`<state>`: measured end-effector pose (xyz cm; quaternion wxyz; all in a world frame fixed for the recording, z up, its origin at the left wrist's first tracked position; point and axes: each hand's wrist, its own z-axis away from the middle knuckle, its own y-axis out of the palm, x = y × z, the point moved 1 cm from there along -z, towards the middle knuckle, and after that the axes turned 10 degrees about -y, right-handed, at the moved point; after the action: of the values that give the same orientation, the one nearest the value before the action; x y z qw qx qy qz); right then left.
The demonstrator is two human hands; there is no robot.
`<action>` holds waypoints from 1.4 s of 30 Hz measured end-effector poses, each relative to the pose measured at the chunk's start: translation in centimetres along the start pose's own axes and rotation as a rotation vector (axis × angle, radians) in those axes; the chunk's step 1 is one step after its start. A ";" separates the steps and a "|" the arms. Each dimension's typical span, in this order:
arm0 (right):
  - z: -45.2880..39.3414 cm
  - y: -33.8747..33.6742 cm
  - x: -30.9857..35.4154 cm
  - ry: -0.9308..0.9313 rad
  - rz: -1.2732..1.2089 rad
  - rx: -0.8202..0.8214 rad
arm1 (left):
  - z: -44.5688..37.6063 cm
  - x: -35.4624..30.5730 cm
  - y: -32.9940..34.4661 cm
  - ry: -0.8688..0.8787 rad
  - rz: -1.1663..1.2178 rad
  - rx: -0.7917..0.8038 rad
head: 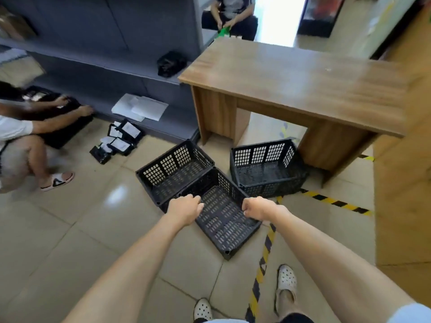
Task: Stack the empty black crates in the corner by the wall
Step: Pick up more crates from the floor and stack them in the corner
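Observation:
Three empty black perforated crates are on the tiled floor in front of me. The nearest crate [224,224] sits at an angle, one corner pointing toward my feet. My left hand [185,209] is closed on its left rim and my right hand [257,209] on its right rim. I cannot tell whether it rests on the floor or is lifted. Touching its far side is a second crate [173,170]. The third crate [268,170] stands to the right, by the desk leg.
A wooden desk [303,80] stands behind the crates, grey shelving [105,66] to the left. A crouching person [25,141] handles black packets [119,141] at left; another person [233,17] sits far back. Yellow-black tape [263,264] runs along the floor. A wood-panelled wall [405,183] is at right.

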<state>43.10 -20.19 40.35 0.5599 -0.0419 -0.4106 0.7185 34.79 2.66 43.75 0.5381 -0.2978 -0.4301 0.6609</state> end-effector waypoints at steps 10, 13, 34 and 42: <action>4.7 -10.7 -22.6 0.160 0.103 -0.048 | -9.1 -19.2 -4.5 0.079 -0.046 -0.003; 4.4 -12.5 -26.0 0.161 0.140 -0.053 | -10.6 -21.7 -4.9 0.043 -0.041 0.010; -13.2 -26.4 -13.1 -0.216 0.239 0.042 | -17.8 -7.8 -6.9 -0.347 0.128 0.250; -20.1 -29.2 -12.8 -0.259 0.376 0.183 | -21.3 -7.6 -7.8 -0.449 0.236 0.266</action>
<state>80.75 -19.01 40.60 0.3603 0.0257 -0.3971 0.8437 58.41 0.98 40.48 0.3828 -0.1190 -0.4104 0.8190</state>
